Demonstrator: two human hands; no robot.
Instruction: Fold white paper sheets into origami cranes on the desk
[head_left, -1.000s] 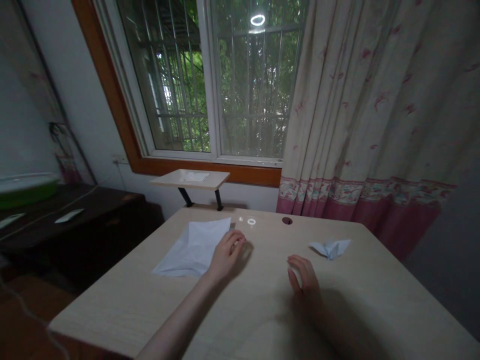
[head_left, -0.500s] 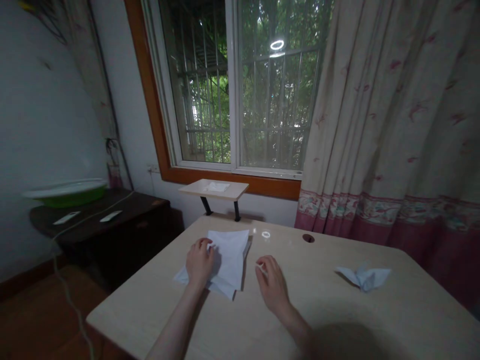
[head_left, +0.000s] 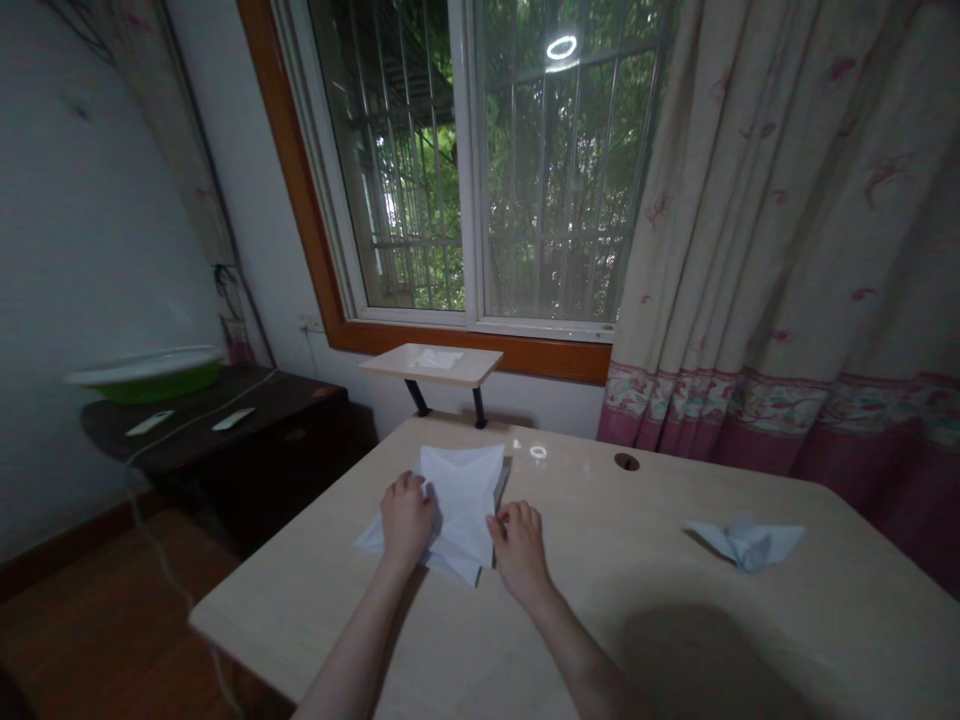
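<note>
A creased sheet of white paper (head_left: 463, 495) lies on the table in front of me, its corners raised and its edges uneven. My left hand (head_left: 406, 515) is at its left side, fingers curled over and closed on the paper. At the right edge, my right hand (head_left: 519, 545) has thumb and fingers drawn together on the paper's border; the exact fingertip contact is small and dim. Off to the right stands a folded paper bird (head_left: 746, 543) with its wings spread, apart from both hands.
The pale wooden table (head_left: 600, 580) has a round cable hole (head_left: 627, 462) near its back edge. Behind stands a small raised shelf (head_left: 390, 362) holding a white paper item (head_left: 439, 358). At left, a dark side table (head_left: 300, 400) carries a green basin (head_left: 161, 378) and two pale flat objects.
My right hand has moved left from beside the paper to its right edge. The left hand stays on the paper's left side. The camera view has shifted slightly.
</note>
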